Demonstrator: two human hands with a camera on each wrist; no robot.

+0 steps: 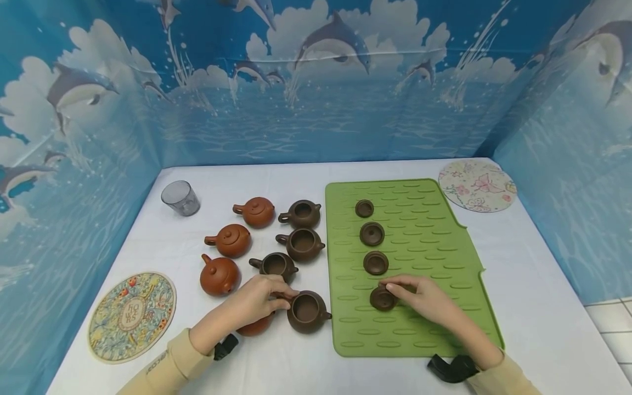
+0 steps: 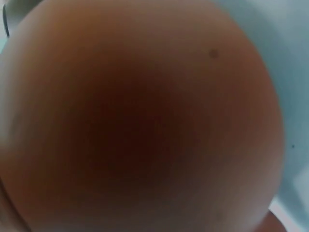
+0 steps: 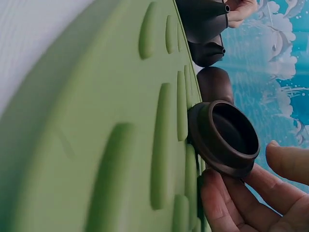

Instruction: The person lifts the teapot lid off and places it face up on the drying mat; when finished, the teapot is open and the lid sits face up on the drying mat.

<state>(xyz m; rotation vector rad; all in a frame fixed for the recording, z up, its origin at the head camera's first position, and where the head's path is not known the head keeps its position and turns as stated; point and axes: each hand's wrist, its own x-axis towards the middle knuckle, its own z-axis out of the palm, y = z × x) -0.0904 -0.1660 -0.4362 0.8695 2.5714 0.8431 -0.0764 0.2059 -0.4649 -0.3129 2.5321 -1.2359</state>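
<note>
At the near end of a row of lidless dark brown teapots, my left hand (image 1: 259, 299) grips the handle of the closest teapot (image 1: 307, 312). Its open mouth faces up and its spout points right. A reddish teapot (image 1: 254, 327) sits partly hidden under that hand; a blurred reddish-brown round surface (image 2: 145, 121) fills most of the left wrist view. On the green mat, my right hand (image 1: 427, 299) touches the edge of a dark lid (image 1: 383, 299). In the right wrist view the lid (image 3: 231, 133) lies hollow side up, fingers at its edge and thumb apart from it.
Three more dark lids, one of them (image 1: 372, 234), line the mat (image 1: 429, 219). Other dark teapots (image 1: 303, 244) and reddish lidded teapots (image 1: 228, 240) stand left of it. A clear glass (image 1: 180, 198) and round patterned mats (image 1: 132, 317) lie toward the table's sides.
</note>
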